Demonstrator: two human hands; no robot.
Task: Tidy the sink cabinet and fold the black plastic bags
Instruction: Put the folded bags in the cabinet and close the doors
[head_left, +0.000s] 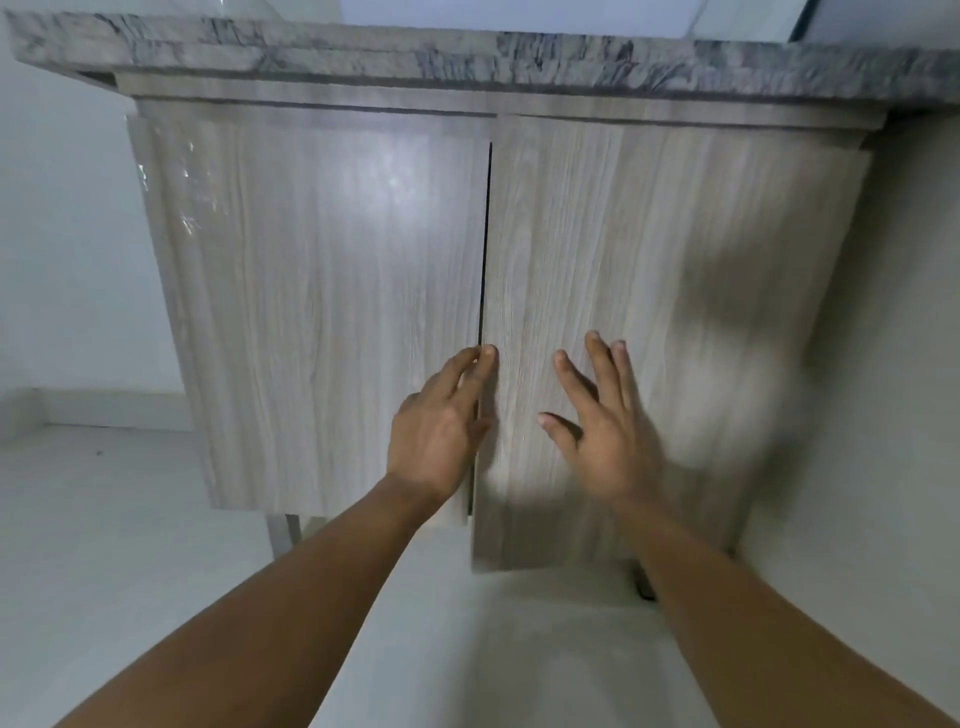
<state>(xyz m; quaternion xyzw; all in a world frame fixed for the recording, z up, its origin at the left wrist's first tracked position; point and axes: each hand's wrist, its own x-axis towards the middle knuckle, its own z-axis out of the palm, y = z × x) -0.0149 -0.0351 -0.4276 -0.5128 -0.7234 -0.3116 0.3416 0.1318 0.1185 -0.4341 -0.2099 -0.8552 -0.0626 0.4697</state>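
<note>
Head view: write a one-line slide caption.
Left hand touches the door seam of the sink cabinet; right hand spreads over the right door, below a marble countertop.

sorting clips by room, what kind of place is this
Probably a kitchen or bathroom, seen from in front of a sink cabinet: a grey veined stone countertop overhangs two pale wood-grain cabinet doors, above a white floor. The sink itself is not in view.

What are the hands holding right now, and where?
Nothing plainly held: left hand touches the door seam, right hand spreads open over the right door.
</note>
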